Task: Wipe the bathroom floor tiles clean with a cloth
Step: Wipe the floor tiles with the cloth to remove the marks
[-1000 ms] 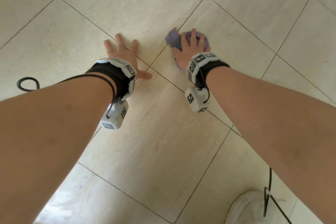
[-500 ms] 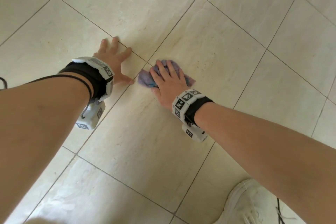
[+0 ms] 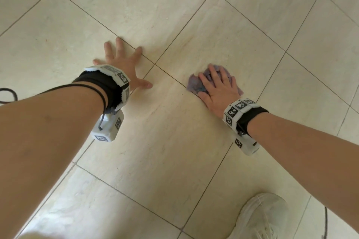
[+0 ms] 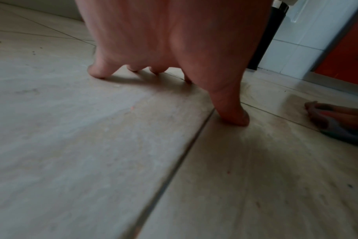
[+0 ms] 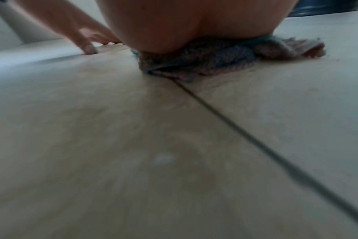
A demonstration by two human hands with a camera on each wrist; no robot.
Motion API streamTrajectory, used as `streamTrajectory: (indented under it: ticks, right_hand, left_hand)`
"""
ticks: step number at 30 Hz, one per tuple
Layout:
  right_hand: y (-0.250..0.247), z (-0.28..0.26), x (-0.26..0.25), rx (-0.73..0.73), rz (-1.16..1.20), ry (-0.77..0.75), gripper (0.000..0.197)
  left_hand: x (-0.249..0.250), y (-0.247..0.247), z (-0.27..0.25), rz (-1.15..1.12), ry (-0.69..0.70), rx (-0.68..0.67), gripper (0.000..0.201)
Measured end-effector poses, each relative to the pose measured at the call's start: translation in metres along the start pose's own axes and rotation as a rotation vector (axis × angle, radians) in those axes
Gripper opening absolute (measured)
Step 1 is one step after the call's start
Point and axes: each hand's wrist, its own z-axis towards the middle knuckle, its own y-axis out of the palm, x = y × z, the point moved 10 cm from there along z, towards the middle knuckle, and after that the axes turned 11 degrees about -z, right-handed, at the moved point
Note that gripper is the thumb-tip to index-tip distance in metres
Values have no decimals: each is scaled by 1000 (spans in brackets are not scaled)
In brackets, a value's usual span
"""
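The cloth (image 3: 194,83), a bunched purple-and-blue rag, lies on the beige floor tiles (image 3: 155,141) just right of a grout line (image 3: 171,76), pinned flat under the right hand (image 3: 218,89). That hand's grip is wide: the fingers lie nearly straight and spread over the fabric, pressing rather than clutching, and the right wrist view shows the heel of the palm bearing down on the rag while a loose flap (image 5: 292,46) sticks out to one side. The left hand (image 3: 124,64) is splayed on the neighbouring tile, well apart from the cloth, its fingertips (image 4: 96,73) and thumb planted as a prop and holding nothing. To wipe well from here, I judge the weight should stay on the palm so the whole bundle drags with the hand instead of rolling out from under it, and strokes should overlap and cross the grout, where grime tends to lodge. Faint yellowish streaks (image 3: 186,44) show on the tile beyond the rag, and small dark specks (image 4: 33,52) sit near the left hand; both seem to want a pass. The trailing flap could fold under and smear, so regathering it would help. A white shoe (image 3: 264,217) stands near, on floor probably left to do.
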Motion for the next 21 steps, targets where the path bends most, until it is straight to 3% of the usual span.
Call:
streamTrajectory:
  ticks: [6, 11, 17, 21]
  right_hand:
    - [-22, 44, 38, 59, 157, 259, 64]
    - [-46, 75, 40, 86, 228, 367, 66]
    - [-71, 97, 13, 88, 235, 348, 65]
    - [-78, 92, -35, 76, 174, 176, 63]
  left_hand:
    - [-1, -1, 2, 25, -13, 13, 115]
    - [0, 0, 3, 51, -23, -2, 116]
    - [-1, 2, 4, 49, -23, -27, 117]
    - [-2, 2, 5, 43, -23, -27, 118]
